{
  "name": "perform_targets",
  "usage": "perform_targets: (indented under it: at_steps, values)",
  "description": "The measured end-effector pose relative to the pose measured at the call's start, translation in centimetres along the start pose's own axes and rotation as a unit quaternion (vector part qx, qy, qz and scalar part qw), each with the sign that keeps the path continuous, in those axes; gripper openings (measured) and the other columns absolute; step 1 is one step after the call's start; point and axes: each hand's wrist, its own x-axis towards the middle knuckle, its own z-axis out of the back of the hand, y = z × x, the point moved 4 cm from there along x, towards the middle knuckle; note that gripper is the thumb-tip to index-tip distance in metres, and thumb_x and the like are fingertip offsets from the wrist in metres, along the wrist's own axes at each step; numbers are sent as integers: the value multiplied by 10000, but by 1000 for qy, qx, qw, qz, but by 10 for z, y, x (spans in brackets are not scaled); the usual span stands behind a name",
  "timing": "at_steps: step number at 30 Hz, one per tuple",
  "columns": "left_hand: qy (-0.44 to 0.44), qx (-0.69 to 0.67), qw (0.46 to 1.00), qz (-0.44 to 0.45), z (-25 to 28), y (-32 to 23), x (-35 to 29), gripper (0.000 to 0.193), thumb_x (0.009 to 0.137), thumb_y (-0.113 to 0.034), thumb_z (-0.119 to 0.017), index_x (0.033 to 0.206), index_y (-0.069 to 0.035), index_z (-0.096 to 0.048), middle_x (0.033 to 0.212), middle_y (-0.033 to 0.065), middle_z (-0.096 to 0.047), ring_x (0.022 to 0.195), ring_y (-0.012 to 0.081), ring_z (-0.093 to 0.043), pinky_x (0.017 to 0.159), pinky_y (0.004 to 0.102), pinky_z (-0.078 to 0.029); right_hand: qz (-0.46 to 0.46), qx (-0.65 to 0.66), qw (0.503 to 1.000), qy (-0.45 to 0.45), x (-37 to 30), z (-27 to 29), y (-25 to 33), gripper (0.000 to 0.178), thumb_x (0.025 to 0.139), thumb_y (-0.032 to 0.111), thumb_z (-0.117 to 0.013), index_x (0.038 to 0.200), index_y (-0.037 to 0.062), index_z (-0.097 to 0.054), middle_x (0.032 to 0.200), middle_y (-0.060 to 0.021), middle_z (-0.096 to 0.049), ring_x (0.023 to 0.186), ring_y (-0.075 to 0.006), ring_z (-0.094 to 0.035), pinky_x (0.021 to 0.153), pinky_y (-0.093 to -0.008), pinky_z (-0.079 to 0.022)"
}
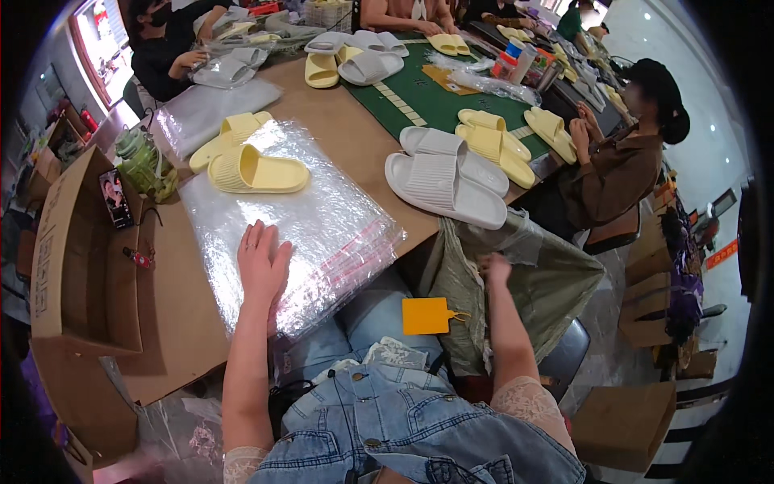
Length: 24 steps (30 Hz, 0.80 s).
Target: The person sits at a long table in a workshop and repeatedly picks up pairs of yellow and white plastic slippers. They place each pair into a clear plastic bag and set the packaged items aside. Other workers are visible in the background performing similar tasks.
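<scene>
My left hand point(263, 256) lies palm down, fingers stretched out, on a stack of clear plastic bags point(218, 234) with pink-red strips along the near edge. Just beyond its fingertips a pale yellow slide sandal point(258, 171) rests on the bags, and another yellow slide point(230, 139) is behind it. My right hand point(494, 269) is closed at the mouth of a grey-green woven sack point(548, 278), seemingly gripping its edge; the fingertips are partly hidden. Between table and sack, an orange tag point(425, 315) with a loop shows. Grey slides point(447, 184) sit at the table corner above the sack.
An open cardboard box point(89, 266) stands at left, with a phone point(116, 198) at its edge and a green jug point(139, 157) behind. Yellow slides point(493, 143) and more grey ones lie around a green mat point(419, 89). Co-workers sit at the right point(621, 173) and far left point(157, 48).
</scene>
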Motion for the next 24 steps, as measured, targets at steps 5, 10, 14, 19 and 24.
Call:
perform_targets:
  at_steps: [5,10,14,19,24]
  values:
    - [-5,7,1000,-4,-1,-7,1,460,862,-310,-692,1217,-18,-658,1393,264,-538,1330,447,-446,1118,508,-348,149,281,892,-322,4,94,125,167,983,99,-573,1107,-6,-614,1041,-49,-619,918,-150,-574,857,-305,-473]
    - [-13,-8,1000,-7,-1,-8,1,468,850,-307,-701,1217,-20,-654,1390,264,-538,1325,451,-449,1117,508,-354,285,87,950,-91,-3,75,271,288,902,72,-652,1185,23,-621,1017,-102,-639,961,-212,-603,873,-342,-482]
    - [10,-9,1000,8,-2,0,0,487,870,-351,-678,1234,-30,-652,1445,244,-496,1373,431,-396,1144,511,-310,357,-72,931,-2,-5,27,341,352,828,149,-683,1158,30,-653,988,-150,-625,1005,-349,-587,928,-438,-472]
    - [9,-24,1000,11,-5,-4,0,518,861,-369,-685,1254,-33,-648,1447,253,-491,1378,429,-388,1148,509,-302,273,-218,935,65,38,-13,332,316,811,170,-629,1112,88,-681,1026,-177,-662,1021,-396,-610,871,-499,-497]
    - [9,-19,1000,-2,-5,5,-1,535,862,-382,-679,1259,-25,-642,1450,271,-481,1377,432,-388,1141,511,-309,298,-193,933,65,36,-23,336,202,807,185,-629,964,67,-678,930,-197,-666,936,-411,-636,787,-511,-499]
